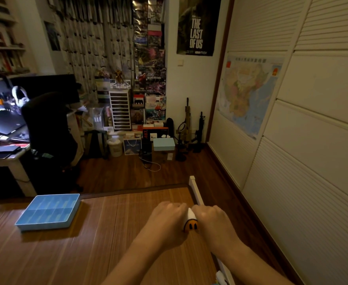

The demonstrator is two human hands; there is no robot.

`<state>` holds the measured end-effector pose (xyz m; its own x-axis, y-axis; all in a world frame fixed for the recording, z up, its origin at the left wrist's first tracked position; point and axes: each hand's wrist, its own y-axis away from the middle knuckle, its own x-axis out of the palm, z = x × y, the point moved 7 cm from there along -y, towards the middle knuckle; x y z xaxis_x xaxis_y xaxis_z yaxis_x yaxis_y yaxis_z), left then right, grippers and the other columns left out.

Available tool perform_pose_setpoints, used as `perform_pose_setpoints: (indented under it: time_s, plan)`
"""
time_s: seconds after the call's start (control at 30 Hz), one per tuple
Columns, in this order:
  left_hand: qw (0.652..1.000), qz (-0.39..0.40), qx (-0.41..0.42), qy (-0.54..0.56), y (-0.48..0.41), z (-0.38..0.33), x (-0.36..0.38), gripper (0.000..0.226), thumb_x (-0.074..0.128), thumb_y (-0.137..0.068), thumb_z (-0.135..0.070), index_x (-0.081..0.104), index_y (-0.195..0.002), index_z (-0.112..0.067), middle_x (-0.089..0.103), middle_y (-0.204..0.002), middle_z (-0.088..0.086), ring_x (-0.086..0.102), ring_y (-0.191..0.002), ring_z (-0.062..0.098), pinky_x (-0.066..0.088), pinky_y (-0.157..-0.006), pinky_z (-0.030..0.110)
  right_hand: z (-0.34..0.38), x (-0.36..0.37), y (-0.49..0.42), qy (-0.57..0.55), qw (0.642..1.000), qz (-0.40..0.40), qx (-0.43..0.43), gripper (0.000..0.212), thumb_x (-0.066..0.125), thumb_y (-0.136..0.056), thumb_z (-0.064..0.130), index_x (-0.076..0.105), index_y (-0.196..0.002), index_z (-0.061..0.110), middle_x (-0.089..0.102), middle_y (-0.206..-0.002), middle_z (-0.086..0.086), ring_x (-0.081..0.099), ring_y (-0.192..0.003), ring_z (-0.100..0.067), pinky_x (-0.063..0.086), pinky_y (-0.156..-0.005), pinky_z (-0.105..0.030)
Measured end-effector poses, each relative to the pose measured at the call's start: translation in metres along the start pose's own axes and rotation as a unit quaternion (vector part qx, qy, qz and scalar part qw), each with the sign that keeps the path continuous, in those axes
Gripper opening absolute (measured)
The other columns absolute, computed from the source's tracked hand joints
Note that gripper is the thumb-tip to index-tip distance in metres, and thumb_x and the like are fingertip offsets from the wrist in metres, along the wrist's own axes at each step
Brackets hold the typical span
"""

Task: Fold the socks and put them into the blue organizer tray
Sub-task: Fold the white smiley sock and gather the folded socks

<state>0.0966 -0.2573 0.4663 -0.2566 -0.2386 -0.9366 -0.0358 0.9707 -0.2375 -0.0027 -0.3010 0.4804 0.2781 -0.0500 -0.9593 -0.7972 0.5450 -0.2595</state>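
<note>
Left hand (170, 218) and right hand (209, 217) cover most of the sock (190, 221).

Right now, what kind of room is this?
Likely a home bedroom doubling as a hobby room: a desk with a black chair at left, stacked model-kit boxes and a poster on the far wall, louvred wardrobe doors at right. The left hand and right hand grip a sock.

Both bare forearms reached forward from the lower edge and converged. The left grip (169, 218) and right grip (209, 218) sat side by side, backs up, knuckles nearly touching, fingers curled under and out of sight. Between them they held a sock (190, 221), its white tip poking up between the knuckles, its orange face toward the wrists.
</note>
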Motion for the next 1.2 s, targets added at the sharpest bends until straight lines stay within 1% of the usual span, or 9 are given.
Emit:
perform_pose_setpoints:
  time_s: [0.17, 0.33, 0.47, 0.67, 0.73, 0.8, 0.97, 1.1, 1.2]
  plan:
    - [0.996, 0.06, -0.033, 0.057, -0.005, 0.011, 0.012, 0.044, 0.073, -0.089, -0.034, 0.051, -0.127, -0.028, 0.063, -0.114, -0.009, 0.062, -0.101, 0.008, 0.052, -0.084, 0.022, 0.009, 0.001, 0.006, 0.025, 0.999, -0.017, -0.037, 0.034, 0.094, -0.064, 0.029, 0.069, -0.085, 0.021, 0.067, -0.071, 0.006, 0.065, -0.061, -0.007, 0.055, -0.06, -0.025]
    - [0.999, -0.044, -0.016, 0.01, -0.003, 0.0, 0.015, 0.041, 0.067, -0.096, -0.032, 0.054, -0.133, -0.022, 0.065, -0.124, -0.004, 0.065, -0.111, 0.011, 0.049, -0.09, 0.02, 0.008, 0.012, 0.001, 0.01, 1.0, 0.015, 0.01, 0.045, 0.068, -0.093, 0.024, 0.048, -0.134, 0.02, 0.058, -0.129, 0.001, 0.057, -0.118, -0.017, 0.043, -0.102, -0.031]
    - [0.987, -0.146, 0.057, -0.028, 0.002, -0.019, 0.004, 0.026, 0.086, -0.077, -0.025, 0.073, -0.098, -0.021, 0.074, -0.087, -0.006, 0.071, -0.077, 0.006, 0.061, -0.074, 0.025, 0.006, 0.014, -0.003, -0.026, 0.997, 0.034, 0.072, 0.05, 0.068, -0.095, 0.027, 0.045, -0.139, 0.019, 0.057, -0.134, 0.001, 0.057, -0.123, -0.015, 0.047, -0.104, -0.029]
    - [0.998, -0.038, -0.026, -0.044, -0.001, -0.001, 0.027, 0.047, 0.072, -0.091, -0.039, 0.055, -0.132, -0.024, 0.066, -0.122, -0.007, 0.065, -0.112, 0.011, 0.047, -0.103, 0.032, 0.008, 0.009, -0.008, 0.037, 0.999, 0.005, -0.001, 0.035, 0.082, -0.081, 0.034, 0.064, -0.108, 0.018, 0.071, -0.095, 0.003, 0.07, -0.084, -0.011, 0.056, -0.077, -0.025]
    - [0.997, 0.019, -0.062, -0.029, -0.002, 0.01, 0.035, 0.053, 0.073, -0.09, -0.043, 0.05, -0.136, -0.027, 0.062, -0.125, -0.006, 0.061, -0.113, 0.012, 0.049, -0.098, 0.03, 0.013, 0.009, -0.006, 0.06, 0.996, -0.04, -0.043, 0.036, 0.096, -0.059, 0.027, 0.067, -0.078, 0.02, 0.063, -0.065, 0.006, 0.06, -0.054, -0.007, 0.05, -0.055, -0.022]
    - [0.995, 0.064, -0.079, -0.007, -0.005, 0.016, 0.037, 0.055, 0.077, -0.085, -0.046, 0.054, -0.132, -0.028, 0.064, -0.12, -0.006, 0.062, -0.107, 0.011, 0.053, -0.092, 0.028, 0.016, 0.011, -0.005, 0.079, 0.993, -0.062, -0.06, 0.037, 0.097, -0.053, 0.022, 0.065, -0.071, 0.02, 0.058, -0.059, 0.004, 0.056, -0.049, -0.009, 0.047, -0.05, -0.023]
    - [0.996, 0.058, -0.059, -0.031, -0.004, 0.018, 0.038, 0.042, 0.069, -0.092, -0.045, 0.057, -0.128, -0.028, 0.068, -0.11, -0.008, 0.062, -0.095, 0.005, 0.047, -0.079, 0.021, 0.014, 0.022, -0.001, 0.057, 0.998, -0.014, -0.03, 0.044, 0.1, -0.045, 0.029, 0.067, -0.073, 0.022, 0.063, -0.062, 0.006, 0.061, -0.053, -0.007, 0.049, -0.052, -0.021]
    - [0.998, 0.005, -0.044, -0.053, 0.001, 0.008, 0.041, 0.033, 0.057, -0.1, -0.044, 0.057, -0.129, -0.028, 0.071, -0.11, -0.006, 0.066, -0.099, 0.007, 0.044, -0.106, 0.031, 0.012, 0.041, -0.001, 0.064, 0.997, 0.045, 0.017, 0.038, 0.073, -0.089, 0.025, 0.056, -0.12, 0.016, 0.065, -0.114, -0.004, 0.063, -0.103, -0.019, 0.049, -0.089, -0.033]
    - [0.996, -0.023, -0.032, -0.077, 0.001, 0.005, 0.037, 0.021, 0.053, -0.103, -0.037, 0.064, -0.117, -0.026, 0.074, -0.099, -0.007, 0.067, -0.095, 0.006, 0.025, -0.121, 0.036, 0.009, 0.043, 0.0, -0.01, 0.998, 0.041, 0.036, 0.033, 0.062, -0.098, 0.026, 0.051, -0.128, 0.019, 0.061, -0.123, -0.001, 0.06, -0.111, -0.016, 0.047, -0.094, -0.028]
